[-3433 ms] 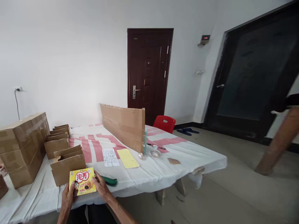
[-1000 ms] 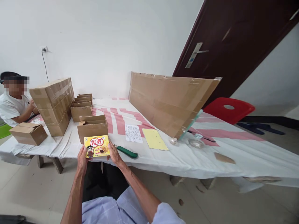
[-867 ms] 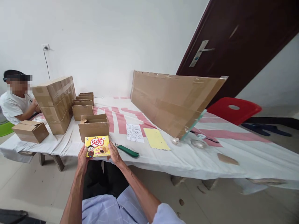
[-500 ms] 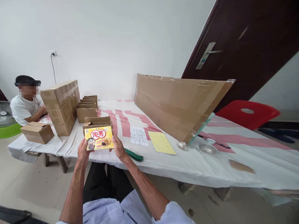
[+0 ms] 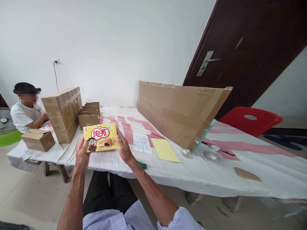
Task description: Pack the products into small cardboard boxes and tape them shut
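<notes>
A yellow snack box [image 5: 112,131] with red lettering, a cartoon figure and pictured puffs is held up over the table's near edge, its printed face toward me. My left hand [image 5: 82,151] grips its left end and my right hand [image 5: 124,148] its right end. Behind the box, a row of open cardboard boxes [image 5: 88,120] runs back toward the wall; the nearest part is hidden by the snack box. By my right wrist a green object [image 5: 142,164] lies partly covered by my forearm.
Stacked taped cartons [image 5: 56,105] and a smaller carton [image 5: 37,140] stand at left, near a seated person [image 5: 24,111]. A large cardboard panel [image 5: 179,110] leans at centre. A printed sheet [image 5: 142,143], yellow card [image 5: 166,150], tape roll [image 5: 212,156] and red chair [image 5: 251,119] are rightward.
The yellow box has come slightly nearer and higher, held in both hands. My right forearm now covers more of the green object. The view has shifted a little.
</notes>
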